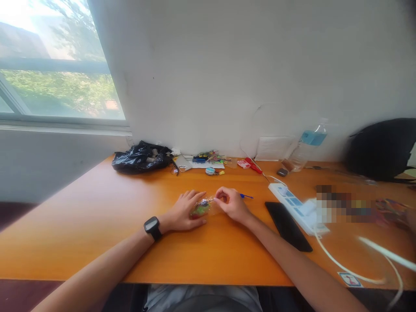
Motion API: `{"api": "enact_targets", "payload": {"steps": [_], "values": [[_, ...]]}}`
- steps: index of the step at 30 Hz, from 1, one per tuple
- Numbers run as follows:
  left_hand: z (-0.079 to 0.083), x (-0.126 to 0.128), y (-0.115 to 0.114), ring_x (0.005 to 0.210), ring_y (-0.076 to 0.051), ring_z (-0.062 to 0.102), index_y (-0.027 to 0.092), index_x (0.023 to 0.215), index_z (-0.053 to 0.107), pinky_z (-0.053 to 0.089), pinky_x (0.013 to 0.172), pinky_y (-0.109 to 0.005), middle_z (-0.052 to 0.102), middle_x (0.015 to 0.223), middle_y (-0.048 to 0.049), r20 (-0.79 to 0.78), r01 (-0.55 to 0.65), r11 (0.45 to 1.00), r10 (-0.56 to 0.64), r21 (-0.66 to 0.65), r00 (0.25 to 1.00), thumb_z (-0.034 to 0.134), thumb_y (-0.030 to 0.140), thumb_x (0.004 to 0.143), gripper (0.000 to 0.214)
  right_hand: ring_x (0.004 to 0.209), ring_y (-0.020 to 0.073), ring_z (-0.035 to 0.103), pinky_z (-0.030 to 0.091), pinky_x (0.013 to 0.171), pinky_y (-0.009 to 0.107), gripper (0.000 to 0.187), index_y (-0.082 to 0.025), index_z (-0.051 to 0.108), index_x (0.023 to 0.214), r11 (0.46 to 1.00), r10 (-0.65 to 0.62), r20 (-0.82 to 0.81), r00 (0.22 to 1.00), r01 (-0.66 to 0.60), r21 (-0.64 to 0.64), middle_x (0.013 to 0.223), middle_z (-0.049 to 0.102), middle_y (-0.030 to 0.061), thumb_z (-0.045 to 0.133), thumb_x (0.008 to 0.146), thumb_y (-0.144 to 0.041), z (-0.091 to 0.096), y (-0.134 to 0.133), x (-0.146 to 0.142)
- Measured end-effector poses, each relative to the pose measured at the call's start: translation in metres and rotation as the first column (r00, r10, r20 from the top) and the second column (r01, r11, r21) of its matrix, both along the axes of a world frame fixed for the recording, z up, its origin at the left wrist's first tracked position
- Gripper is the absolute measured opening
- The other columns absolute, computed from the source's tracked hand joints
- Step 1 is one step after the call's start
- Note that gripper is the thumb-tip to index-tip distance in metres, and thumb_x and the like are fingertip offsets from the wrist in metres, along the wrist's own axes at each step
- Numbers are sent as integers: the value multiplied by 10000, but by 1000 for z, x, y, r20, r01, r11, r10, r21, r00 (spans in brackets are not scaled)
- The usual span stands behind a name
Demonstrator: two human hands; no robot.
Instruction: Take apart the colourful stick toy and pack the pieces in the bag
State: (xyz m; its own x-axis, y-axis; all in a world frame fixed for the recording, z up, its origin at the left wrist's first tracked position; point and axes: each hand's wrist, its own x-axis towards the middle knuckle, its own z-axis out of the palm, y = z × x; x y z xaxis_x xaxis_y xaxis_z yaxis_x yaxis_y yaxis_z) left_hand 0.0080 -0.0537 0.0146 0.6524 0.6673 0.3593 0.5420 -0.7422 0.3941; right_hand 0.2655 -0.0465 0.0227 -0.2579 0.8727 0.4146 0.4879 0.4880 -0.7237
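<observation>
My left hand (183, 212) lies on the orange table (97, 225) with its fingers curled over a small green and clear packet (200, 209); the grip is closed on it from the left, thumb low along the packet's near edge. The packet rests on the table, touching my left palm and pinned between both hands. My right hand (231, 203) sits just right of the packet, its grip pinched together on the packet's crinkled, shiny top end (206, 201), fingertips bunched there. A thin blue pen (246, 196) pokes out just beyond my right hand, on the far right side of the packet; I cannot tell whether my hand is touching it. A black watch (152, 227) is on my left wrist, nearer to me than the packet.

Taking the packet as the centre: to its right, near my right forearm, a black phone (287, 225) lies flat, and just past that a white power strip (294, 206) with a white cable (341, 264) curling towards me. Well beyond the packet, against the wall, a black plastic bag (141, 157) sits far left, a scatter of small colourful items (209, 158) lies straight ahead, and a red item (253, 165) lies slightly right of those. Far right of the packet stand a tilted water bottle (305, 149) and, further on, a black bag (381, 149).
</observation>
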Motion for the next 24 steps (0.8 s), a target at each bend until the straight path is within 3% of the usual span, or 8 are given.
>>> {"api": "enact_targets", "payload": {"steps": [4, 10, 12, 15, 17, 20, 22, 24], "values": [[2, 1, -2, 1163, -340, 549, 306, 1552, 410, 449, 1013, -492, 547, 1368, -136, -6, -1, 1000, 0, -11, 1000, 719, 536, 845, 805, 834, 223, 712, 565, 813, 347, 128, -225, 643, 862, 992, -121, -97, 988, 125, 29, 882, 719, 51, 679, 892, -345, 0, 2, 0], [1, 1, -2, 1166, -340, 545, 298, 1556, 399, 445, 1018, -493, 550, 1356, -133, 4, 2, 1000, -2, -5, 1000, 719, 532, 849, 811, 845, 232, 759, 562, 939, 424, 220, -231, 683, 1061, 991, -132, -62, 989, 131, -28, 1044, 757, 64, 697, 854, -304, -9, 4, -2], [1, 1, -2, 1156, -338, 548, 295, 1558, 392, 446, 1012, -492, 557, 1347, -132, 3, 3, 1000, -3, -3, 1000, 722, 528, 846, 819, 892, 248, 768, 491, 1066, 498, 298, -241, 683, 1150, 991, -124, -22, 992, 123, -47, 1029, 777, 60, 690, 854, -281, -11, 2, -6], [0, 2, -2, 1159, -338, 548, 284, 1554, 391, 443, 1008, -489, 557, 1348, -135, 4, 5, 1000, -5, 10, 1000, 724, 521, 846, 818, 937, 252, 774, 269, 1226, 599, 390, -241, 671, 1237, 992, -90, 29, 996, 92, -81, 992, 796, 42, 687, 848, -243, -11, -1, -10], [1, 2, -2, 1152, -334, 551, 280, 1545, 401, 444, 1002, -485, 557, 1347, -136, -1, 4, 1000, -4, 14, 1000, 721, 518, 849, 802, 976, 258, 772, 142, 1259, 627, 431, -241, 663, 1277, 992, -55, 53, 997, 61, -111, 967, 805, 32, 691, 847, -236, -11, -2, -11], [2, 2, -3, 1127, -328, 557, 283, 1531, 423, 448, 990, -480, 557, 1337, -132, -11, -1, 1000, 1, 9, 1000, 723, 523, 847, 785, 1051, 282, 762, 55, 1260, 658, 491, -245, 647, 1337, 987, 4, 61, 998, 6, -162, 961, 812, 34, 704, 850, -250, -12, -2, -10], [1, 2, -2, 1119, -326, 559, 285, 1531, 426, 449, 988, -480, 557, 1332, -131, -17, -3, 1000, 3, 3, 1000, 724, 534, 847, 786, 1116, 302, 743, 70, 1259, 666, 513, -248, 645, 1356, 984, 28, 42, 999, -20, -176, 996, 810, 54, 724, 849, -279, -13, 0, -8], [0, 2, -1, 1128, -327, 558, 285, 1536, 419, 449, 989, -479, 556, 1337, -132, -17, -7, 1000, 7, -4, 1000, 727, 542, 846, 798, 1159, 309, 725, 208, 1243, 636, 505, -245, 656, 1344, 985, 27, 6, 1000, -26, -170, 1023, 803, 75, 740, 851, -316, -12, 4, -4]]}}
